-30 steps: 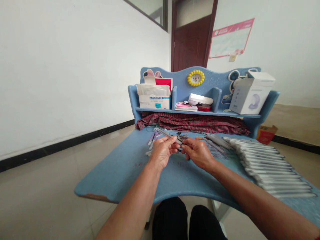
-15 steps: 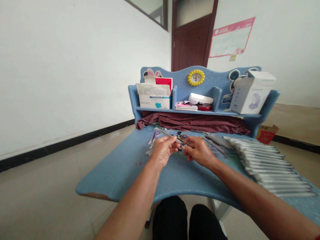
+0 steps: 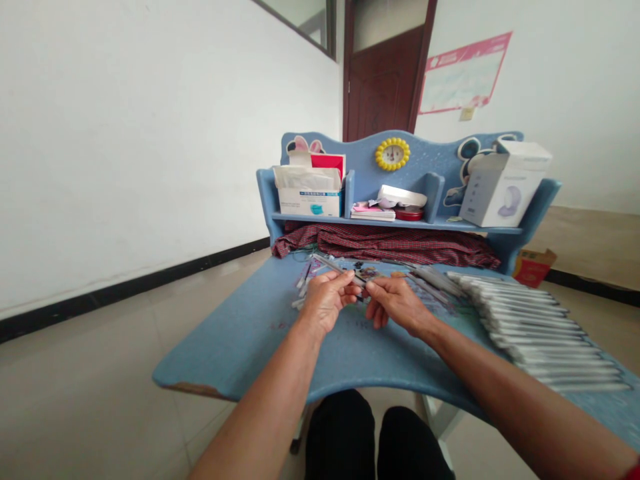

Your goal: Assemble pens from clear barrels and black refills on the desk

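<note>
My left hand (image 3: 326, 301) is closed around a slim, clear pen (image 3: 331, 264), which slants up to the left past the thumb. At the pen's near, darker end is my right hand (image 3: 399, 305), thumb and forefinger pinched together there and the other fingers curled under. Whether a small part sits between those right fingertips is hidden. Behind both hands lie loose pen parts (image 3: 303, 288), thin clear and dark pieces scattered over the blue desk (image 3: 235, 333). To the right rests a large stack of finished-looking pens (image 3: 540, 333), lined up side by side.
A red checked cloth (image 3: 390, 245) lies folded beneath the desk's shelf. On the shelf stand a mask box (image 3: 310, 203), a red round tin (image 3: 409, 215) and a white carton (image 3: 505, 190). The desk's curved front edge is just above my knees (image 3: 340, 433).
My right hand has shifted slightly, its thumb now extended along the pen's end and its fingers curled lower. My left hand and the pen stay almost where they were.
</note>
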`<action>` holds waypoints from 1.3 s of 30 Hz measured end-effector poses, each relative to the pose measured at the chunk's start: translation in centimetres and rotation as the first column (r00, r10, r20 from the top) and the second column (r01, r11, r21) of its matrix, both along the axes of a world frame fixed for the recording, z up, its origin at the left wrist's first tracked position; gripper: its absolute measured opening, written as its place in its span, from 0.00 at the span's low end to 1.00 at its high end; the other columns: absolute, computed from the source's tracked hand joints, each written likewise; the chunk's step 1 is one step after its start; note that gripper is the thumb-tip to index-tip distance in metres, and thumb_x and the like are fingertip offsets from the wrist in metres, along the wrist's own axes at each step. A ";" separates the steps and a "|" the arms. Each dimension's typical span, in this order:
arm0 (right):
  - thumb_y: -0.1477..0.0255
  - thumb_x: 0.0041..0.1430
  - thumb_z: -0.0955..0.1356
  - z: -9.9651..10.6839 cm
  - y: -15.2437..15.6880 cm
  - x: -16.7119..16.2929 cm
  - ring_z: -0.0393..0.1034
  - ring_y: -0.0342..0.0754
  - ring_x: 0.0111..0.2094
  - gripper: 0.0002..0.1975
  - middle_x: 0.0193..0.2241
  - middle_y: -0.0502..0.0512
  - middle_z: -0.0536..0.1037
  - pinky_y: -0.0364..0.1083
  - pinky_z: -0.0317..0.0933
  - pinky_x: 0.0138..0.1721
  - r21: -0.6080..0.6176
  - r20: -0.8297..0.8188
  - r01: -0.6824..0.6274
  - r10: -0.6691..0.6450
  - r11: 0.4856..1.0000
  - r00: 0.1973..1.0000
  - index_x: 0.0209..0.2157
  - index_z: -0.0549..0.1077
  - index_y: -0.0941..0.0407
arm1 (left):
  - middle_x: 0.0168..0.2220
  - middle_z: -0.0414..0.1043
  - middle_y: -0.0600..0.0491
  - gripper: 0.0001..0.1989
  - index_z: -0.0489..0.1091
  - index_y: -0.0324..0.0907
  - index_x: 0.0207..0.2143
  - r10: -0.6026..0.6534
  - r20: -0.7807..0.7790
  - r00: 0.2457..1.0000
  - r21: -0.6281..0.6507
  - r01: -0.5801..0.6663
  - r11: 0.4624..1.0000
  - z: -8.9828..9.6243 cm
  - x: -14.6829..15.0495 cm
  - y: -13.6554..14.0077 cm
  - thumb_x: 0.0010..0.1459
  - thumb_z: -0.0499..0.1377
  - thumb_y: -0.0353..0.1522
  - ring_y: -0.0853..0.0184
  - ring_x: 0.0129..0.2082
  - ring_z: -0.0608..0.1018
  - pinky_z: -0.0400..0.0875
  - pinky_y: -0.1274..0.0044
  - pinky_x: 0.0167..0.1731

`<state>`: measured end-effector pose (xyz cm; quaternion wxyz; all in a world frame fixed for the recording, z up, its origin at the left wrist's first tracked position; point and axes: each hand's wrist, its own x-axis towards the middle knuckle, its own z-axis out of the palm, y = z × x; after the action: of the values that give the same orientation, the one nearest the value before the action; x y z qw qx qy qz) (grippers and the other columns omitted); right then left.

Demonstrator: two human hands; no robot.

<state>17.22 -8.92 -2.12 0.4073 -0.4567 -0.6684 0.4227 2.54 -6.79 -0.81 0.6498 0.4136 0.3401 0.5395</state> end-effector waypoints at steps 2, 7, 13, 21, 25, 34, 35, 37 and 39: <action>0.61 0.56 0.63 0.1 0.0 0.0 0.65 0.40 0.12 0.13 0.16 0.47 0.72 0.38 0.56 0.12 0.008 -0.014 0.017 -0.017 1.000 1.000 0.31 0.64 0.57 | 0.20 0.70 0.52 0.04 0.67 0.33 0.25 -0.004 0.001 1.000 -0.001 0.004 1.000 -0.1 0.0 0.1 0.51 0.59 0.25 0.74 0.18 0.73 0.67 0.85 0.16; 0.58 0.56 0.61 0.2 -0.1 0.0 0.65 0.41 0.12 0.15 0.15 0.47 0.72 0.38 0.56 0.12 -0.029 -0.039 0.002 -0.003 1.000 0.999 0.28 0.64 0.57 | 0.20 0.71 0.52 0.04 0.68 0.34 0.25 -0.013 -0.013 1.000 0.001 0.013 1.000 -0.1 -0.1 0.1 0.51 0.60 0.26 0.74 0.18 0.73 0.67 0.85 0.16; 0.58 0.53 0.65 0.2 -0.2 0.0 0.65 0.40 0.12 0.15 0.15 0.46 0.72 0.38 0.56 0.12 0.002 -0.063 0.024 -0.024 1.000 0.998 0.30 0.64 0.57 | 0.20 0.71 0.52 0.04 0.68 0.34 0.25 -0.005 -0.010 1.000 0.004 0.006 1.000 -0.2 0.0 0.2 0.51 0.60 0.26 0.74 0.18 0.73 0.67 0.85 0.16; 0.58 0.53 0.65 0.3 -0.2 0.0 0.65 0.40 0.11 0.16 0.15 0.47 0.73 0.37 0.55 0.12 -0.052 -0.102 -0.004 -0.002 0.999 0.995 0.29 0.64 0.57 | 0.20 0.71 0.52 0.04 0.68 0.34 0.25 -0.019 -0.017 1.000 0.017 0.019 1.000 -0.2 0.0 0.2 0.50 0.61 0.27 0.74 0.18 0.73 0.66 0.84 0.17; 0.55 0.57 0.61 0.6 -0.5 0.1 0.65 0.41 0.11 0.18 0.15 0.51 0.74 0.38 0.56 0.11 -0.189 -0.194 -0.097 0.060 0.977 0.979 0.28 0.64 0.58 | 0.20 0.71 0.52 0.05 0.69 0.34 0.25 -0.042 -0.017 0.999 0.044 0.042 0.998 -0.3 -0.1 0.2 0.49 0.62 0.28 0.74 0.18 0.73 0.66 0.84 0.17; 0.58 0.56 0.63 0.3 -0.4 0.8 0.65 0.41 0.11 0.16 0.15 0.52 0.75 0.38 0.56 0.11 -0.214 -0.330 -0.191 0.113 0.958 0.937 0.26 0.64 0.58 | 0.22 0.72 0.51 0.08 0.70 0.33 0.28 -0.151 -0.006 0.989 0.127 0.150 0.980 -0.6 -0.1 -0.2 0.46 0.64 0.30 0.73 0.21 0.74 0.65 0.83 0.20; 0.59 0.57 0.63 0.2 -0.4 1.0 0.65 0.42 0.10 0.16 0.15 0.52 0.75 0.38 0.56 0.11 -0.232 -0.362 -0.223 0.129 0.947 0.923 0.26 0.64 0.58 | 0.23 0.73 0.51 0.09 0.71 0.33 0.29 -0.177 -0.005 0.984 0.142 0.176 0.974 -0.6 -0.2 -0.3 0.45 0.64 0.30 0.72 0.22 0.74 0.65 0.83 0.21; 0.60 0.58 0.62 0.0 -0.3 1.2 0.64 0.42 0.10 0.16 0.14 0.53 0.74 0.39 0.56 0.10 -0.251 -0.423 -0.275 0.150 0.928 0.894 0.25 0.65 0.58 | 0.23 0.73 0.50 0.11 0.71 0.33 0.30 -0.232 -0.015 0.973 0.170 0.231 0.958 -0.5 -0.3 -0.4 0.45 0.65 0.31 0.71 0.23 0.75 0.66 0.82 0.22; 0.60 0.59 0.61 -0.2 -0.1 1.4 0.64 0.42 0.09 0.16 0.13 0.53 0.74 0.38 0.56 0.10 -0.260 -0.471 -0.312 0.162 0.914 0.867 0.25 0.66 0.58 | 0.24 0.73 0.50 0.12 0.72 0.33 0.32 -0.271 -0.040 0.962 0.184 0.273 0.944 -0.4 -0.5 -0.5 0.45 0.65 0.32 0.70 0.25 0.75 0.66 0.81 0.24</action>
<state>18.58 -9.06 -2.29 0.4100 -0.3237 -0.5309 0.6673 2.03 -7.25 -1.20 0.6736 0.5198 0.2319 0.4714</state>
